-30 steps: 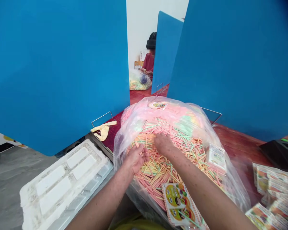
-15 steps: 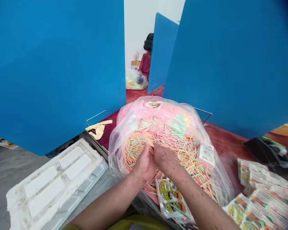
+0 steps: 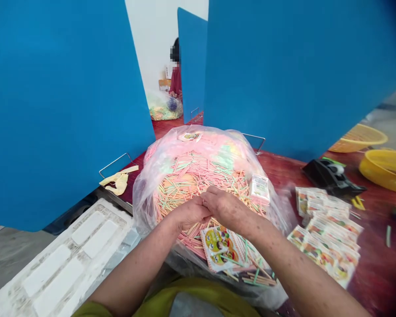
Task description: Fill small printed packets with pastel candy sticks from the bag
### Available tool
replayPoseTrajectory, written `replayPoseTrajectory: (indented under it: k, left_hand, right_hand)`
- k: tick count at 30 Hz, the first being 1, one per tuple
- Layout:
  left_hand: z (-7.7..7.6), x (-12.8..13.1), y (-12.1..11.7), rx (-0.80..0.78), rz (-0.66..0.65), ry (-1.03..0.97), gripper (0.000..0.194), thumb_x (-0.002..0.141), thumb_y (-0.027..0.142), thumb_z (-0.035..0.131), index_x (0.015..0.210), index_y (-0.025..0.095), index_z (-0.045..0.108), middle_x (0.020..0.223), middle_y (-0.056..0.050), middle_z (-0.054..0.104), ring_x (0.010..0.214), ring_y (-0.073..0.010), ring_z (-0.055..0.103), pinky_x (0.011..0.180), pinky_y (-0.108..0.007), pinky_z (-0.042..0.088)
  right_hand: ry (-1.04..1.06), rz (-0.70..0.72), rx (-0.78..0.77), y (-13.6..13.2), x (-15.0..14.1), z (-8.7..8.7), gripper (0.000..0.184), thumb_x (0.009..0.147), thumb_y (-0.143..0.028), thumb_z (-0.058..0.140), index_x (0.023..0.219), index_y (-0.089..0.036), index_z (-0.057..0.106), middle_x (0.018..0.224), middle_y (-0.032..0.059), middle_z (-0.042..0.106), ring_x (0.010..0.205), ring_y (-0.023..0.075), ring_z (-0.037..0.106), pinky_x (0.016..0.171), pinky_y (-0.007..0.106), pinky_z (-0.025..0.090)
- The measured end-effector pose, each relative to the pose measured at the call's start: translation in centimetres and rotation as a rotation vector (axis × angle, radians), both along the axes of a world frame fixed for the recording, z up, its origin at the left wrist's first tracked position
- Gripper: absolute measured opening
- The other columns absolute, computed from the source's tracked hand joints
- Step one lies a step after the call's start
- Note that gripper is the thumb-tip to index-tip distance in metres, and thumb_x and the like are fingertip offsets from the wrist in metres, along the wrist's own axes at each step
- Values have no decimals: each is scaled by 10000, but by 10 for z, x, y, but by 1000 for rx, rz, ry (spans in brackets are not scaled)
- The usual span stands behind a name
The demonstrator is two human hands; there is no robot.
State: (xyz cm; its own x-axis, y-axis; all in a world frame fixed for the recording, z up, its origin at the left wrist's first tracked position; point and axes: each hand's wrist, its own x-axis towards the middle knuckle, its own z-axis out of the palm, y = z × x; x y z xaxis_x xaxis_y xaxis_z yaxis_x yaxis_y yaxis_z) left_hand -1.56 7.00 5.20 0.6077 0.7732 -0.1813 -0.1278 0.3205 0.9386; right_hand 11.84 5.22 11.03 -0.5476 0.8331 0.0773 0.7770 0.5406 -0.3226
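Note:
A big clear plastic bag (image 3: 145, 185) heaped with thin pink, green and yellow sticks (image 3: 191, 176) lies open on the red-brown table in front of me. My left hand (image 3: 188, 213) and my right hand (image 3: 222, 207) meet above the near part of the heap, fingers curled and pinched together over a few sticks. A printed packet with cartoon faces (image 3: 218, 246) lies just under my wrists. A small white packet (image 3: 259, 188) rests on the sticks to the right.
Blue partition boards (image 3: 284, 75) wall the table at back and left. Stacks of printed packets (image 3: 326, 229), a black tape dispenser (image 3: 330, 176) and yellow baskets (image 3: 383, 165) sit right. A white foam tray (image 3: 62, 259) lies lower left. Another person sits far behind.
My hands came together from apart and drew back toward me over the near edge of the heap. My view swung right, bringing the tape dispenser and yellow baskets into sight.

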Motion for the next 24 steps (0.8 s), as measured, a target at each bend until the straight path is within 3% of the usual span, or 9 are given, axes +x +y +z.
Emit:
replayPoseTrajectory:
  k: [3,5,7,9,11,15,18,21,24]
  left_hand:
    - [-4,5,0,-65,-51,-6,102,541,103,611,530,130,513,492,44,437,447,-45,354,447,-200,237]
    - [-3,9,0,-27,-74,-12,71,536,88,593,578,127,551,557,23,492,501,-66,408,488,-203,286]
    - [-1,10,0,81,-29,20,169,542,79,607,699,140,590,674,0,551,608,-104,476,568,-214,349]
    - [2,10,-4,234,131,118,318,533,82,656,831,177,599,812,-25,578,773,-165,512,691,-251,389]
    - [2,9,-12,395,231,281,350,521,113,707,840,211,604,840,-38,571,898,-221,492,824,-308,365]
    - [-15,18,-32,625,122,606,285,436,124,780,592,204,555,645,-17,471,925,-289,470,941,-407,248]
    - [-28,28,-35,728,148,712,294,443,87,766,505,186,495,603,-4,421,872,-274,478,928,-419,233]
    - [-32,30,-27,782,88,748,211,552,117,705,489,189,517,588,-8,467,756,-212,481,854,-357,289]
    - [-29,25,-14,752,-35,769,116,645,192,647,547,209,588,567,8,520,626,-153,460,698,-262,324]
  right_hand:
    - [21,-68,-88,-7,-7,-6,242,763,-65,398,854,-153,605,832,44,571,730,126,518,645,224,398]
    - [106,-121,-122,-8,-3,-7,243,777,-69,396,838,-158,614,823,32,580,757,120,518,680,215,394]
    - [150,-189,-130,-7,11,-7,221,792,-94,404,787,-161,615,796,23,585,752,118,519,698,215,392]
    - [119,-304,-78,-9,32,-10,200,798,-118,412,731,-155,596,767,30,581,732,125,516,695,225,389]
    - [23,-405,-15,-16,54,-21,194,800,-130,407,707,-149,577,757,50,576,715,136,512,675,237,385]
    - [-131,-432,-105,-44,86,-56,212,781,-105,381,683,-142,566,736,75,581,676,146,523,634,248,388]
    - [75,-508,-152,-64,104,-69,197,803,-179,392,720,-155,569,705,45,588,652,138,539,619,247,408]
    - [352,-595,-183,-80,111,-63,185,822,-278,401,774,-179,550,589,-15,546,527,116,517,528,232,409]
    - [438,-546,-158,-86,94,-59,190,831,-276,392,719,-187,518,600,-13,535,532,110,510,534,228,418]
